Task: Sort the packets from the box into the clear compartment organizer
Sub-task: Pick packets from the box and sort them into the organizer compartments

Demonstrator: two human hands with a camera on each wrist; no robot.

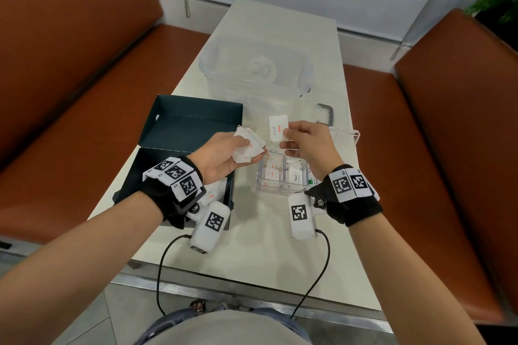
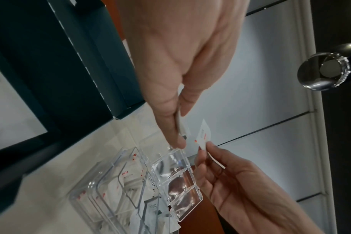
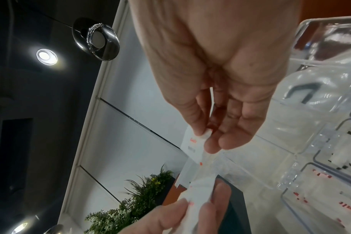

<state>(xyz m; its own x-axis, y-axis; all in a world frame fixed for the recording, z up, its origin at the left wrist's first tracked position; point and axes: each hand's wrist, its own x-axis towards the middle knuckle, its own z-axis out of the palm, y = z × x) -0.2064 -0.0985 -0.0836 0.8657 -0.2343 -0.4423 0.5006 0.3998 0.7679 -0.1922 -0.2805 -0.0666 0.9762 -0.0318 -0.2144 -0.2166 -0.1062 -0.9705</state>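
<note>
the left hand [image 1: 224, 158] grips a bunch of white packets [image 1: 249, 147] above the worktop [image 1: 252, 221], between the dark box [image 1: 185, 131] and the clear organizer [image 1: 283, 176]. the right hand [image 1: 305, 145] pinches one salt packet [image 1: 278, 128] by thumb and forefinger, held over the organizer, whose compartments already hold packets.

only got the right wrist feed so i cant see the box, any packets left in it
Observer: Yes, head view shows at least one red-print packet in the dark box, partly hidden by the left wrist.
Operator: where should the one in my right grip go
Observer: That Salt packet likely suits the organizer's near-left compartment, which holds red-print packets; its neighbour's packet seems to read Pepper.
Operator: left hand busy
Observer: The left hand holds a bunch of packets between box and organizer.
</note>
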